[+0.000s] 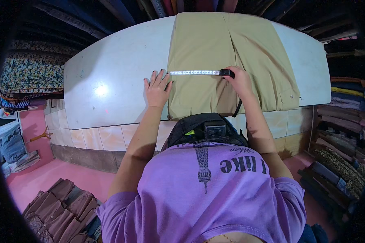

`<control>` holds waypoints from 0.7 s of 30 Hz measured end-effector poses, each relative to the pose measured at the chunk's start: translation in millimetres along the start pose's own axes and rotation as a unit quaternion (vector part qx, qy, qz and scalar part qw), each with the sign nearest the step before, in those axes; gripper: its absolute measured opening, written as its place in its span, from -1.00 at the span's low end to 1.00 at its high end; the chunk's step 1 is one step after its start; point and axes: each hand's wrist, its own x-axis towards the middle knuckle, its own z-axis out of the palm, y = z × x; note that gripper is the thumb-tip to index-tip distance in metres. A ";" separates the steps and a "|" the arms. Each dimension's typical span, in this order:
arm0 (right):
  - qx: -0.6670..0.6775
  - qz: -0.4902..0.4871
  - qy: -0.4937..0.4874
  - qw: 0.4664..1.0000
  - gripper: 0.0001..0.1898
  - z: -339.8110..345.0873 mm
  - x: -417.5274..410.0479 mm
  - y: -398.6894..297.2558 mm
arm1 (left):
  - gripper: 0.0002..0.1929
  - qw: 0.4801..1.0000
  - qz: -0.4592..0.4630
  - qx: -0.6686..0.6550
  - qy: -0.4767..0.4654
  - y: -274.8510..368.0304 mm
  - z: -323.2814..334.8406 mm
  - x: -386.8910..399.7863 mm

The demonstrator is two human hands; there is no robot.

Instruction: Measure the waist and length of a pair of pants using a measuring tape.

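Khaki trousers (200,45) lie spread on a white table (121,60), their legs pointing away from me. Across one leg runs the white blade of a tape measure (194,73), pulled out of its black case (227,73). My right hand (240,80) grips that case above the middle of the garment. Beside the garment's left edge, my left hand (158,89) rests on the table with fingers spread, its fingertips near the blade's end; whether a finger touches the end cannot be told. A button (291,96) shows near the garment's lower right corner.
Folded floral fabric (33,73) is stacked at the table's left end. More folded clothes (340,118) fill the right side. Dark garments (115,12) line the far edge. A pile of brown garments (60,206) lies at lower left, and a black bag (185,127) sits against my body.
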 end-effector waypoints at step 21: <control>0.045 0.058 0.012 0.997 -0.69 -21.4 -9.0 39.6 | -0.69 1.000 0.014 -0.006 0.027 -0.5 0.8 1.9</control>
